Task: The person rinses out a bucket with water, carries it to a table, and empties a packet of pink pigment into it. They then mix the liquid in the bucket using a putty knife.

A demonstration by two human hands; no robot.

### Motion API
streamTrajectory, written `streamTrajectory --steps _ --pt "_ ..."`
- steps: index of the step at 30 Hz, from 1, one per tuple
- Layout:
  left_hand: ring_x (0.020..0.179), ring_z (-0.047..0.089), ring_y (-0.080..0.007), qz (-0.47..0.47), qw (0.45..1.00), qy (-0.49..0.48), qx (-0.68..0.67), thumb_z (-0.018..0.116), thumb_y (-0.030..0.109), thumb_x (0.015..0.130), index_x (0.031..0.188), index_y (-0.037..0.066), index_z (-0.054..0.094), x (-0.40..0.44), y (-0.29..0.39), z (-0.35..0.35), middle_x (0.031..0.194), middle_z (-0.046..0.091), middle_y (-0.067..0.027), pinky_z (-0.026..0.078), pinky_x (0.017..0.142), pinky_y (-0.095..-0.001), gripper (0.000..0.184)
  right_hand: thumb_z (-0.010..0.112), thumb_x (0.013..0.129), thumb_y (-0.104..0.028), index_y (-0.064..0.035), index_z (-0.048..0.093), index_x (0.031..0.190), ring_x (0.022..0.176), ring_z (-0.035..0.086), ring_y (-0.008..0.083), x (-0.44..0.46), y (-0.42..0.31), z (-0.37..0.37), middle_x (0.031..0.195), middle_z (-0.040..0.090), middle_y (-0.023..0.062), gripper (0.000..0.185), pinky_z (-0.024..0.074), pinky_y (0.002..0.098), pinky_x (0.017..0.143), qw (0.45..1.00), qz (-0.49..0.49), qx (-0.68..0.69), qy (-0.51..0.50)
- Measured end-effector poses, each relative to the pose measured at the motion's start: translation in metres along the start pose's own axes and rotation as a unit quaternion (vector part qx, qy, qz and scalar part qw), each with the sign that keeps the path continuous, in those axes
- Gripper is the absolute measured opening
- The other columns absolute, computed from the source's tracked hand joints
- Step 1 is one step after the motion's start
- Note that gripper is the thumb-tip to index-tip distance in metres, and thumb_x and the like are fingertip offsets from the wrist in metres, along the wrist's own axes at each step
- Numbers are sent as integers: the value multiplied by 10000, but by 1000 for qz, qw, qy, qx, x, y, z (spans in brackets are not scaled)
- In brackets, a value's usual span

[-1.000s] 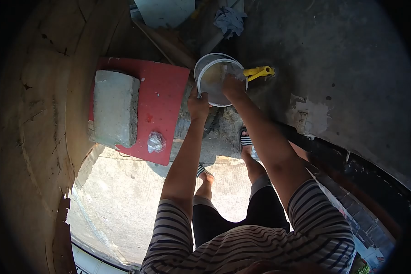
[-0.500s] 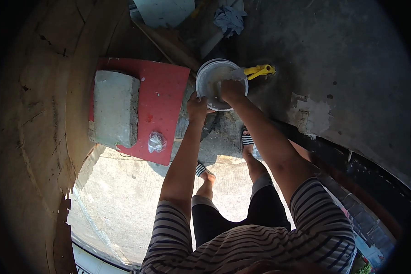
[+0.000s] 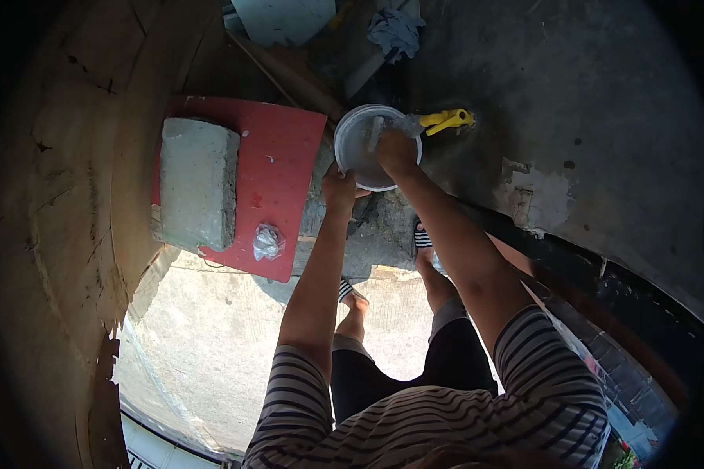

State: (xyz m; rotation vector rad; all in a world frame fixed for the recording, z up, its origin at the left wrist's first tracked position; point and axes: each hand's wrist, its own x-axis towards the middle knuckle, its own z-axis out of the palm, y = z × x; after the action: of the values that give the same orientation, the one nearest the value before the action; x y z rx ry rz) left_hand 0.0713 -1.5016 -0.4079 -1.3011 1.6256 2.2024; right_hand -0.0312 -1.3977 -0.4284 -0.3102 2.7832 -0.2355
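A round white bucket (image 3: 339, 160) with cloudy greyish contents stands in front of me. My left hand (image 3: 339, 190) grips its near left rim, thumb on the edge and fingers around the outside. My right hand (image 3: 396, 148) reaches inside, its fingers closed. A pale strip (image 3: 376, 129) shows beside those fingers; I cannot tell what it is or whether I hold it. Next to the bucket's right rim is a yellow tap-like piece (image 3: 448, 119), with something clear and blurred between it and my right hand.
On the left, a concrete block (image 3: 198, 184) and a crumpled clear plastic bag (image 3: 268, 242) lie on a red board (image 3: 278, 172). A crumpled grey-blue cloth (image 3: 395, 33) is beyond the bucket. A curved wooden panel (image 3: 62, 195) borders the left side.
My right hand has shifted slightly inside the bucket, and the pale strip beside its fingers now shows. My left hand stays on the rim.
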Motion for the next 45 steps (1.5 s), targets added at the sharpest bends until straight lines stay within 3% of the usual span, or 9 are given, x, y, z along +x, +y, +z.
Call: streamTrajectory --steps 4,8,11,13,17,24,35,39,45 --pt "861 714 -290 34 999 -29 -5 559 2 875 1326 -23 531 6 0 -3 1116 653 -198 669 605 -379 452 590 864 -173 -38 716 863 914 718 323 -3 8 -3 933 729 182 185 563 427 818 987 -129 2 -93" --pt "841 720 -303 61 996 -4 58 564 -3 866 1295 -42 545 1 -2 -2 1095 652 -191 669 601 -392 431 567 875 -155 -34 711 867 913 704 348 -8 7 -16 936 720 185 188 548 455 838 994 -36 -35 -96" --pt "821 724 -308 56 997 -3 58 578 -5 855 1272 -59 553 1 -4 -2 1078 654 -183 669 603 -404 421 560 869 -114 -37 715 903 936 689 360 -14 5 -8 921 713 177 177 536 462 857 999 16 47 -4" --pt "814 724 -306 40 998 -3 39 582 -1 854 1271 -60 556 1 -1 0 1078 657 -183 668 600 -403 422 569 844 -83 -35 715 935 961 681 362 -20 1 1 908 707 178 179 537 451 863 980 -121 150 46" --pt "801 724 -302 65 996 -19 57 580 11 852 1271 -50 561 -3 -2 -3 1061 664 -197 666 587 -389 424 604 818 -119 -34 732 916 981 684 359 -11 12 -19 976 713 199 182 541 451 866 975 -120 -4 -186" --pt "779 727 -294 3 999 -28 26 590 31 855 1283 -48 561 5 -18 -11 1061 674 -208 661 558 -362 436 559 895 -189 4 728 910 921 677 418 -27 10 -40 934 695 257 257 536 478 834 971 61 229 38" --pt "817 720 -228 90 989 -33 112 593 32 865 1354 -4 544 -11 -26 -6 1147 667 -167 651 579 -316 493 521 938 -225 32 711 919 928 668 432 -41 3 -53 949 689 278 320 522 475 824 969 48 239 -33" --pt "770 721 -230 75 994 -21 80 590 30 849 1331 4 568 -14 -21 -4 1129 676 -177 636 540 -310 484 516 949 -232 31 699 1010 934 669 429 -39 0 -33 948 691 272 326 521 472 825 938 41 332 87" --pt "681 721 -207 164 980 7 115 601 73 846 1362 43 568 -15 -25 -8 1007 721 -174 605 542 -304 518 567 904 -166 4 715 1020 1016 657 396 -17 -1 -17 1051 689 239 253 513 461 908 966 -96 210 -117"
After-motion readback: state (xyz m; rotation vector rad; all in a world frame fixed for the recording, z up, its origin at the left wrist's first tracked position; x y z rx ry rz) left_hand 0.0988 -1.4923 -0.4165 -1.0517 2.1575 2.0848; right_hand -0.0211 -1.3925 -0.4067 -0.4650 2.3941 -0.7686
